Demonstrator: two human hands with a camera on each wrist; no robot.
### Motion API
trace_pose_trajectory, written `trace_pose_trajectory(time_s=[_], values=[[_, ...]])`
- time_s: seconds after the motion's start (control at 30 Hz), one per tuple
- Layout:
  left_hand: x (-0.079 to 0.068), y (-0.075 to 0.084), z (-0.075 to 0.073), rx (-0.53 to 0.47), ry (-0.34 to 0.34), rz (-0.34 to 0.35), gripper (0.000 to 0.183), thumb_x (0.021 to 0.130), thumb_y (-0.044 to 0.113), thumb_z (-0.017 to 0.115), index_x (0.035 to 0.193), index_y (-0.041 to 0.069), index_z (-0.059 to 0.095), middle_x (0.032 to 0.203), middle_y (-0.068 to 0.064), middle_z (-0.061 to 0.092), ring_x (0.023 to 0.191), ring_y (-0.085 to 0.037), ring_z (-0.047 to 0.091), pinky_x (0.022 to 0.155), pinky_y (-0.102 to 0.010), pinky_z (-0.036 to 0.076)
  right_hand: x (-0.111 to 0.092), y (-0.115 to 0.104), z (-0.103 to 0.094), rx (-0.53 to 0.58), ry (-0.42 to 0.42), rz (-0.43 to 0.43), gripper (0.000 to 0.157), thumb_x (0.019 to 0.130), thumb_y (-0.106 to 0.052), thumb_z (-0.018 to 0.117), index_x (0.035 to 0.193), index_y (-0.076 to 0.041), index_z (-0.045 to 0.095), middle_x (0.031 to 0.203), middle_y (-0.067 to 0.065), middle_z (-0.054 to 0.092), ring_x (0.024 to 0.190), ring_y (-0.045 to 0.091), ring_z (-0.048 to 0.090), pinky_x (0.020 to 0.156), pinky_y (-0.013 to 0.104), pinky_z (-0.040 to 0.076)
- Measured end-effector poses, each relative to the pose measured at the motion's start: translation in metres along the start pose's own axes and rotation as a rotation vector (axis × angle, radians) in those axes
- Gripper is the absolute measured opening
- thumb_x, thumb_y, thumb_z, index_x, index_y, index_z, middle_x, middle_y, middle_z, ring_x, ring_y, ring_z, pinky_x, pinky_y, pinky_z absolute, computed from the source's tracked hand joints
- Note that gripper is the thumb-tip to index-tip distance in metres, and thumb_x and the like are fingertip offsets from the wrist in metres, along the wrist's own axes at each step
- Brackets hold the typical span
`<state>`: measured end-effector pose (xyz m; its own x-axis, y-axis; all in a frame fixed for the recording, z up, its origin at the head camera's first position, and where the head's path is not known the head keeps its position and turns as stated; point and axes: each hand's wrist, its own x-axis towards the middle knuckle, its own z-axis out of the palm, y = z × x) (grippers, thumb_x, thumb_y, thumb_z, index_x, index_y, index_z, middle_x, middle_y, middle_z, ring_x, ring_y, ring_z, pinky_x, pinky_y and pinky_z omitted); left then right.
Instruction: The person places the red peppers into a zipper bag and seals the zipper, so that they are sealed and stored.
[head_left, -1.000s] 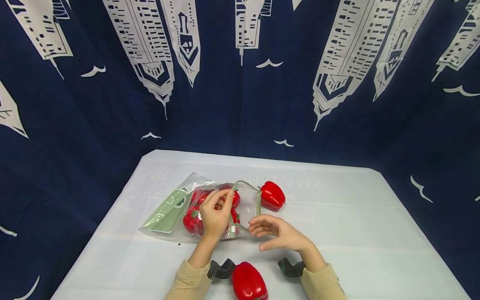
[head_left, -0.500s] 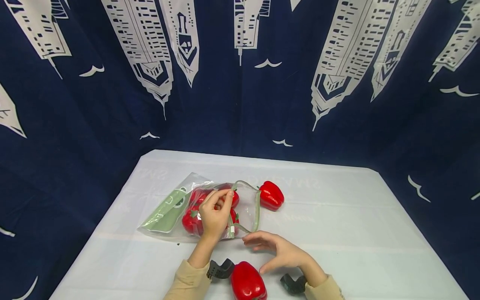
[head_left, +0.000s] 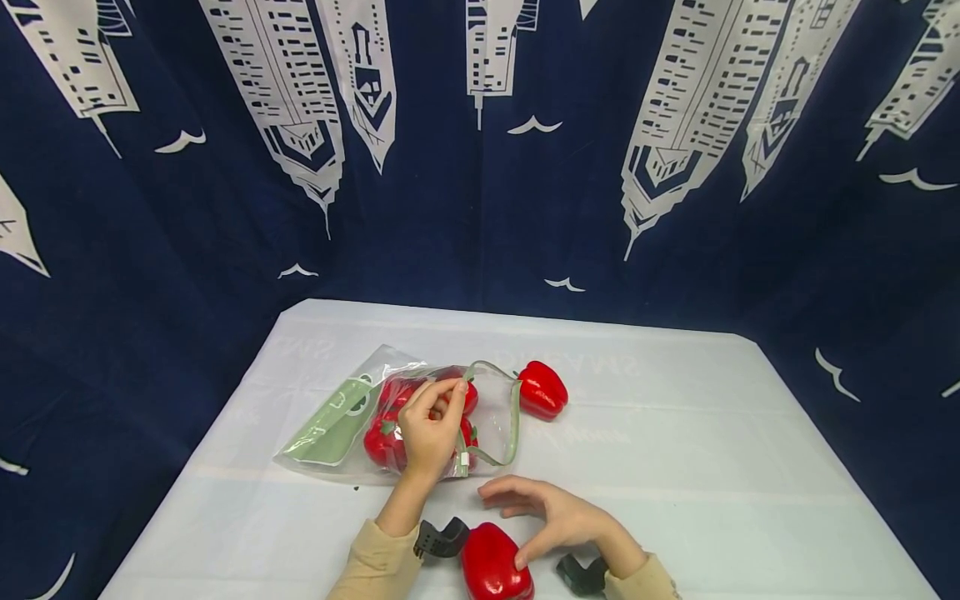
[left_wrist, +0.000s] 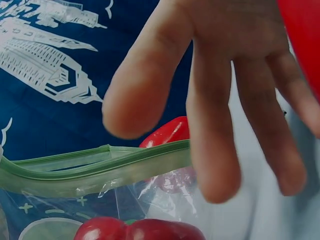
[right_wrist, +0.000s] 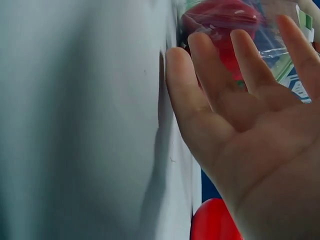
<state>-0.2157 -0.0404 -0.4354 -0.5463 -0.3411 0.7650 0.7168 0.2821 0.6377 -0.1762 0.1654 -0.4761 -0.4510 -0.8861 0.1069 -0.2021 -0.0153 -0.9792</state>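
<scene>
Right hand (head_left: 562, 518) now sits closer to the near pepper (head_left: 493, 562), which lies lengthwise fore-and-aft on the worktop (head_left: 697, 467), left of its widely spread, unladen grip, while left hand (head_left: 429, 429) pinches the bag's rim (head_left: 515, 427)

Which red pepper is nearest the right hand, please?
The pepper at the head view's bottom edge, by the right hand; the far pepper sits beside the clear bag, the others inside it.
</scene>
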Motion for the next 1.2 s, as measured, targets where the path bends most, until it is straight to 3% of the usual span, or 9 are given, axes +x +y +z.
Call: trace_pose_trajectory(time_s=[0.33,0.63,1.03,1.2], values=[[0.001,0.001,0.0,0.004,-0.002,0.009,0.004,0.081,0.005,0.072,0.082,0.002,0.072,0.063,-0.003,0.057,0.049,-0.011,0.046,0.044,-0.013,0.035,-0.001,0.004,0.002,0.056,-0.061,0.031,0.074,0.078,-0.016,0.076,0.138,0.002,0.037,0.137,0.028,0.039,0.125,0.043,0.038,0.101,0.044,0.038],[0.0,-0.001,0.0,0.007,-0.002,0.006,0.003,0.081,0.005,0.072,0.082,0.002,0.072,0.063,-0.004,0.057,0.048,-0.012,0.045,0.044,-0.012,0.035,-0.002,0.002,0.004,0.091,-0.116,0.079,0.073,0.079,-0.022,0.076,0.138,-0.001,0.038,0.137,0.024,0.041,0.124,0.028,0.045,0.102,0.038,0.037],[0.0,0.001,0.0,0.02,0.006,0.007,0.004,0.077,-0.002,0.073,0.08,-0.003,0.07,0.062,-0.007,0.057,0.048,-0.013,0.045,0.044,-0.011,0.035,-0.002,0.005,0.004,0.095,-0.102,0.033,0.062,0.08,-0.018,0.075,0.129,0.004,0.045,0.129,0.013,0.051,0.118,0.026,0.051,0.099,0.041,0.04],[0.005,0.014,0.0,0.022,0.006,0.014,0.005,0.075,-0.009,0.071,0.078,-0.007,0.068,0.061,-0.01,0.056,0.046,-0.018,0.045,0.044,-0.011,0.034,-0.002,0.003,0.005,0.11,-0.083,0.08,0.062,0.079,-0.018,0.074,0.129,0.003,0.044,0.128,0.009,0.051,0.118,0.026,0.051,0.098,0.039,0.041]])
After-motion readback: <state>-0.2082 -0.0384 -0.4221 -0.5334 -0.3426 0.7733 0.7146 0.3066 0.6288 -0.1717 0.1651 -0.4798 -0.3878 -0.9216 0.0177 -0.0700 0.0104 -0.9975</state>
